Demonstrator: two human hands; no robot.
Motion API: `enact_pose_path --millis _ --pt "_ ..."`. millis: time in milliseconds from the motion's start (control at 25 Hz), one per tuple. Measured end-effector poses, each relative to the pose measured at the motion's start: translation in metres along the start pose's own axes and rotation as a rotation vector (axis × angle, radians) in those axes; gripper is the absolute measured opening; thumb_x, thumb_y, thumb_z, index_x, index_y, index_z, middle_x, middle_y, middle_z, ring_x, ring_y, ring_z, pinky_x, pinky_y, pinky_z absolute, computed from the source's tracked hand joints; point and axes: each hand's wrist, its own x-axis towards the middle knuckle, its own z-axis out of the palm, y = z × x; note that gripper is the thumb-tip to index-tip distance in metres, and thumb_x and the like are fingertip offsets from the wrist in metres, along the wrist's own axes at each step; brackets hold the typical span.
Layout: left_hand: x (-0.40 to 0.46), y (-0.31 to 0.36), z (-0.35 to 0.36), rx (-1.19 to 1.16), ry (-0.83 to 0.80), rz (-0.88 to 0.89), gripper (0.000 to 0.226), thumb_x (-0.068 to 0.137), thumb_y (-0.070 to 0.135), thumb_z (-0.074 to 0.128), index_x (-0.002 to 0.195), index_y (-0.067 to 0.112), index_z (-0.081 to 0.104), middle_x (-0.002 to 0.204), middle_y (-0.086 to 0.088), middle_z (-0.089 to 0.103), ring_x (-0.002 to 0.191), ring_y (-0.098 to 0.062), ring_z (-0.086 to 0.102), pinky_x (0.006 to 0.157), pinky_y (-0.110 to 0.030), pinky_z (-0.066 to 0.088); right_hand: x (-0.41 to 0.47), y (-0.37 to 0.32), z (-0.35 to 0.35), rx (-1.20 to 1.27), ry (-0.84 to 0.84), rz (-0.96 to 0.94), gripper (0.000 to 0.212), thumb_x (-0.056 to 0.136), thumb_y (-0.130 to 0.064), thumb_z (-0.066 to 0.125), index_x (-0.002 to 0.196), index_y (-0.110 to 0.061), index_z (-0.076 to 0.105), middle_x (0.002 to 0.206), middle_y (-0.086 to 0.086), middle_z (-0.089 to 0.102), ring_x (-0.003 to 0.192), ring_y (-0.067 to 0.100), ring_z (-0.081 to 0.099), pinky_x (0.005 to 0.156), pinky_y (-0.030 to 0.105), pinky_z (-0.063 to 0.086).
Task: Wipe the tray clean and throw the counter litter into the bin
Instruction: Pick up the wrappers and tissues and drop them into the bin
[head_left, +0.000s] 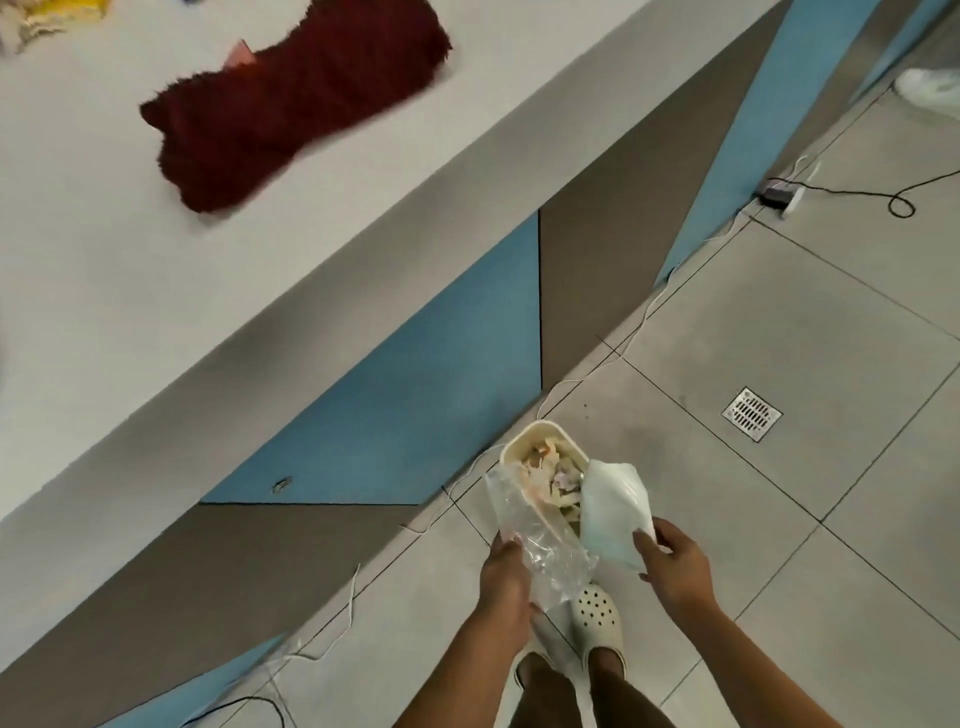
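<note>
No brand, label or writing can be read on anything here.

The small cream plastic bin with rounded corners (524, 447) stands on the grey tiled floor (779, 322), close to the base of the blue and grey counter front (415, 374). Its long axis runs from the counter side toward the person's feet, and its open mouth faces up, showing scraps of pale paper and peel inside.

Over the bin's near-left rim, the left hand (506, 574) grips a crumpled clear plastic bag (530, 535), fingers curled around it; the bag's length runs along the bin's left edge. Over the bin's near-right rim, the right hand (672, 564) pinches a white and pale blue folded wipe (613, 512) between thumb and fingers, its far end pointing toward the bin's mouth.

Just nearer than the bin are the person's cream perforated clogs (597, 618). Right of the bin, set in the floor, lies a square metal drain grate (751, 414). Well beyond the bin, on the white countertop (104, 249), lies a dark red fuzzy cloth (291, 98).
</note>
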Motion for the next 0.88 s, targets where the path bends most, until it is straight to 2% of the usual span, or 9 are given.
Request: enact_pose_path --millis 80,160,240,320,440,560,640,760,880 --pt "0.044 -0.003 0.009 -0.038 0.006 -0.061 0.036 0.102 0.019 0.033 0.136 0.025 0.042 0.134 -0.010 0.048 0.117 -0.032 0.051 0.091 -0.048 0.043 0.021 0.019 0.020 -0.022 0.011 0.012 0.032 0.091 -0.015 0.055 0.121 -0.005 0.057 0.102 0.010 0.060 0.089 0.027 0.056 0.081 0.044 0.055" --pt "0.075 -0.004 0.015 -0.064 -0.013 -0.110 0.040 0.103 0.023 0.027 0.142 0.024 0.034 0.147 -0.013 0.035 0.133 -0.037 0.036 0.104 -0.052 0.034 0.038 0.028 0.033 -0.055 0.000 0.001 0.033 0.090 -0.015 0.056 0.122 -0.007 0.057 0.103 0.009 0.060 0.089 0.025 0.056 0.078 0.037 0.053" --pt "0.110 -0.011 0.022 0.013 0.016 -0.087 0.039 0.102 0.023 0.029 0.141 0.028 0.034 0.146 -0.012 0.038 0.129 -0.037 0.041 0.098 -0.049 0.040 0.062 0.034 0.045 -0.151 -0.009 -0.053 0.034 0.090 -0.019 0.056 0.123 -0.011 0.058 0.108 0.010 0.063 0.090 0.025 0.058 0.079 0.035 0.052" --pt "0.136 -0.016 0.026 0.069 0.040 -0.027 0.040 0.102 0.020 0.032 0.140 0.030 0.035 0.140 -0.010 0.044 0.114 -0.033 0.050 0.080 -0.042 0.047 0.085 0.034 0.053 -0.248 -0.035 -0.117 0.037 0.088 -0.020 0.056 0.125 -0.017 0.058 0.110 0.012 0.064 0.093 0.027 0.060 0.081 0.034 0.050" --pt "0.170 -0.017 0.037 0.129 -0.012 -0.001 0.041 0.101 0.020 0.033 0.141 0.030 0.034 0.138 -0.009 0.047 0.102 -0.025 0.051 0.067 -0.036 0.049 0.113 0.032 0.061 -0.391 -0.102 -0.150 0.039 0.087 -0.021 0.057 0.126 -0.020 0.057 0.113 0.011 0.064 0.098 0.028 0.060 0.082 0.031 0.047" --pt "0.196 -0.009 0.047 0.188 -0.124 -0.009 0.046 0.100 0.031 0.037 0.144 0.033 0.025 0.146 -0.006 0.039 0.126 -0.028 0.045 0.085 -0.047 0.048 0.130 0.028 0.072 -0.497 -0.192 -0.129 0.043 0.088 -0.025 0.058 0.130 -0.020 0.052 0.122 0.010 0.061 0.107 0.028 0.058 0.087 0.031 0.045" --pt "0.206 -0.006 0.046 0.230 -0.161 -0.073 0.048 0.098 0.036 0.040 0.144 0.025 0.028 0.148 -0.004 0.035 0.134 -0.028 0.036 0.097 -0.053 0.040 0.134 0.030 0.077 -0.481 -0.243 -0.101 0.047 0.090 -0.021 0.056 0.136 -0.021 0.045 0.128 0.008 0.057 0.114 0.028 0.054 0.091 0.029 0.042" --pt "0.210 -0.009 0.031 0.348 -0.137 -0.088 0.046 0.098 0.035 0.041 0.140 0.018 0.036 0.145 -0.005 0.037 0.127 -0.025 0.043 0.092 -0.045 0.044 0.134 0.040 0.073 -0.455 -0.242 -0.027 0.044 0.092 -0.016 0.051 0.135 -0.021 0.045 0.130 0.008 0.054 0.117 0.027 0.052 0.093 0.028 0.040" --pt "0.202 -0.014 0.008 0.352 -0.089 -0.094 0.039 0.099 0.023 0.039 0.138 0.015 0.041 0.138 -0.007 0.046 0.119 -0.023 0.052 0.085 -0.037 0.045 0.122 0.059 0.062 -0.498 -0.225 0.030 0.040 0.091 -0.018 0.053 0.130 -0.021 0.049 0.129 0.006 0.054 0.112 0.023 0.053 0.093 0.030 0.042"
